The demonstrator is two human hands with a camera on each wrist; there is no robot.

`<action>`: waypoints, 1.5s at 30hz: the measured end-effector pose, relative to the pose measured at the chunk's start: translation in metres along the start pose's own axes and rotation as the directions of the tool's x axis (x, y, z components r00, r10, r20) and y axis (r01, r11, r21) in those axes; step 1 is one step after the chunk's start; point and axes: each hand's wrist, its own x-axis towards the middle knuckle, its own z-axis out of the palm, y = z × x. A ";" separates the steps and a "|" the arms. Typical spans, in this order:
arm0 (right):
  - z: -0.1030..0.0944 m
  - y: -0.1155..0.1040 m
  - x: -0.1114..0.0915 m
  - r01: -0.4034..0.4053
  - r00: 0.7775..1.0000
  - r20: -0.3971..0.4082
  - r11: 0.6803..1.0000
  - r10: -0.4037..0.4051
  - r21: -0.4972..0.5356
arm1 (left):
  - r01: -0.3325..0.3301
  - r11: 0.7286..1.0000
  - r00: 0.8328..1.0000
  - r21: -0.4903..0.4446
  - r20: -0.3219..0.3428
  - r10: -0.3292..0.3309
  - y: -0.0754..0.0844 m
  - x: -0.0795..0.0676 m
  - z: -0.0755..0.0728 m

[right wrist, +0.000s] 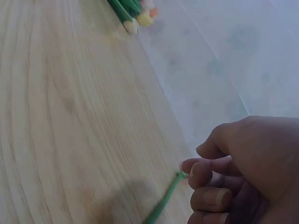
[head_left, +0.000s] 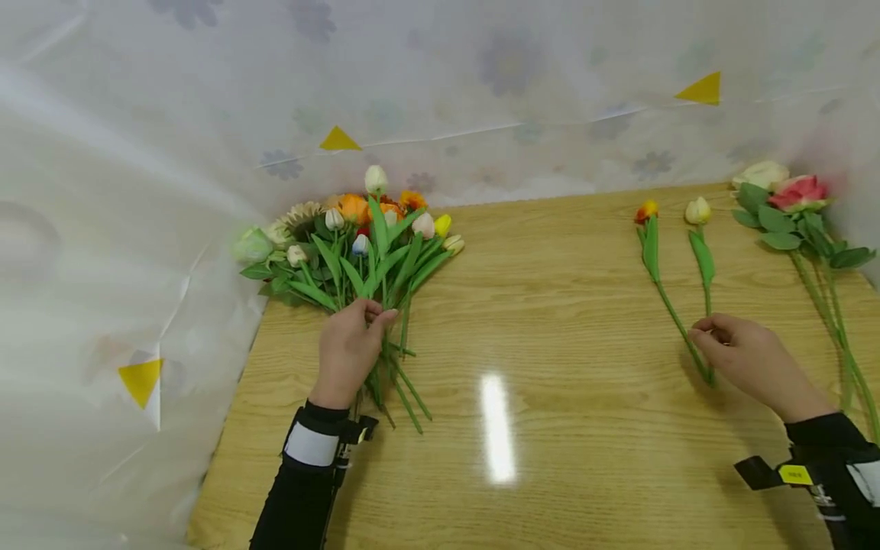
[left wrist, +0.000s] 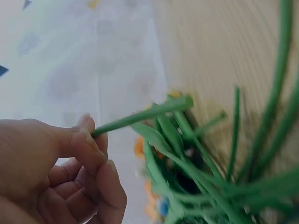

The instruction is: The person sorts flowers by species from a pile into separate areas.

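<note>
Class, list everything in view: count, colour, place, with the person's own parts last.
Table: one, light brown, centre
Sheeting: count unclear, whitish, around table
Triangles: at least three, yellow, on sheeting
Flower pile: one, mixed colours, table's left
Orange-red tulip, pale yellow tulip: one each, right of centre
Pink flower, white flower: one each, far right
Wrist gear: two sets, black, at wrists
Sleeves: two, black, on forearms
Left hand: one, bare, pinching a green stem
Right hand: one, bare, at tulip stems, grip unclear
</note>
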 end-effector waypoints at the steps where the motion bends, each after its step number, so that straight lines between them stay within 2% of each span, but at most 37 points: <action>1: 0.004 -0.006 0.000 0.026 1.000 0.004 0.999 -0.026 0.027 | 0.009 0.999 1.000 -0.043 0.024 -0.008 0.006 0.001 0.001; 4: 0.018 -0.028 0.001 0.100 0.995 -0.001 0.989 -0.100 0.105 | 0.028 0.983 0.994 -0.183 0.110 -0.008 0.024 0.003 0.006; 7: 0.034 -0.053 0.001 0.181 0.983 0.005 0.963 -0.186 0.197 | 0.024 0.947 0.978 -0.319 0.206 0.045 0.044 0.003 0.016; 10: 0.053 -0.079 0.001 0.249 0.960 0.046 0.916 -0.276 0.315 | 0.015 0.905 0.946 -0.424 0.299 0.125 0.064 0.002 0.030; 13: 0.069 -0.104 -0.001 0.259 0.932 0.112 0.851 -0.345 0.457 | -0.001 0.875 0.910 -0.484 0.363 0.202 0.084 0.000 0.045; 15: 0.076 -0.118 -0.003 0.247 0.913 0.150 0.806 -0.380 0.538 | 0.000 0.853 0.887 -0.522 0.393 0.240 0.097 -0.002 0.053; 17: 0.080 -0.128 -0.005 0.234 0.902 0.167 0.775 -0.399 0.588 | -0.004 0.837 0.872 -0.547 0.408 0.270 0.108 -0.005 0.060; 19: 0.083 -0.132 -0.006 0.234 0.893 0.171 0.753 -0.417 0.615 | -0.029 0.829 0.864 -0.558 0.403 0.301 0.118 -0.009 0.066; 21: 0.085 -0.133 -0.007 0.243 0.890 0.165 0.747 -0.426 0.619 | -0.069 0.828 0.860 -0.557 0.387 0.332 0.125 -0.012 0.071; 24: 0.086 -0.130 -0.009 0.235 0.898 0.164 0.759 -0.409 0.607 | -0.145 0.829 0.859 -0.539 0.347 0.376 0.130 -0.016 0.079; 27: 0.086 -0.129 -0.011 0.222 0.910 0.161 0.777 -0.382 0.589 | -0.182 0.831 0.860 -0.526 0.324 0.393 0.133 -0.019 0.083; 32: 0.083 -0.128 -0.012 0.266 0.906 0.131 0.781 -0.403 0.564 | -0.175 0.829 0.851 -0.531 0.341 0.399 0.135 -0.021 0.086; 34: 0.081 -0.125 -0.012 0.295 0.904 0.107 0.787 -0.413 0.542 | -0.177 0.838 0.847 -0.516 0.353 0.397 0.134 -0.021 0.086; 36: 0.077 -0.120 -0.010 0.318 0.911 0.074 0.806 -0.406 0.498 | -0.187 0.860 0.851 -0.475 0.358 0.383 0.130 -0.020 0.084; 38: 0.071 -0.111 -0.008 0.326 0.927 0.031 0.844 -0.374 0.426 | -0.216 0.888 0.865 -0.406 0.341 0.367 0.122 -0.018 0.079; 40: 0.061 -0.098 -0.006 0.314 0.945 -0.016 0.888 -0.328 0.337 | -0.252 0.912 0.889 -0.324 0.295 0.351 0.109 -0.015 0.073; 42: 0.047 -0.082 -0.005 0.280 0.960 -0.063 0.929 -0.273 0.243 | -0.294 0.928 0.915 -0.229 0.213 0.342 0.091 -0.012 0.066; 45: 0.025 -0.054 -0.005 0.209 0.974 -0.110 0.970 -0.196 0.128 | -0.323 0.945 0.943 -0.055 0.060 0.327 0.060 -0.009 0.054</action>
